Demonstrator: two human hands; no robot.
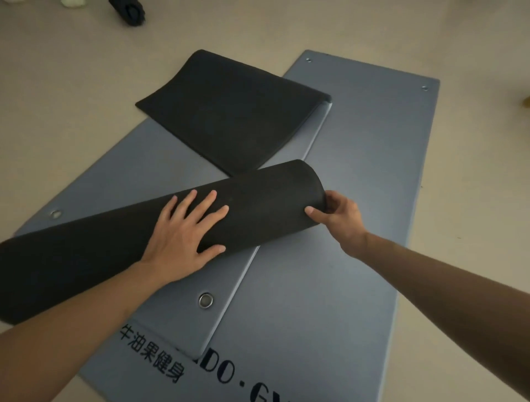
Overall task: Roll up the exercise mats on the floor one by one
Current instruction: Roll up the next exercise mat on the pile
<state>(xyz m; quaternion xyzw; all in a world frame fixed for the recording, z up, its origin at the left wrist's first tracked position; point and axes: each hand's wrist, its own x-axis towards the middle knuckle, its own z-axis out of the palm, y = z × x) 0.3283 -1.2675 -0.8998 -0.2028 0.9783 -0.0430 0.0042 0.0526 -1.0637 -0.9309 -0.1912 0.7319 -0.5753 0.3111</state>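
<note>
A black exercise mat (229,114) lies across two grey-blue mats, partly rolled. Its rolled part (272,195) runs from lower left to the middle right, and its flat part stretches away toward the top. My left hand (189,229) presses flat on top of the roll with fingers spread. At the roll's right end, my right hand (335,212) grips the edge, thumb on the outside. One grey-blue mat (372,172) with metal eyelets lies on the right. A second grey-blue mat (172,160) overlaps it on the left.
Black printed lettering (177,361) marks the grey-blue mat's near end. A rolled black mat (129,11) lies on the beige floor (71,71) at the top left, beside a pale object (73,3) at the frame edge. Bare floor surrounds the mats.
</note>
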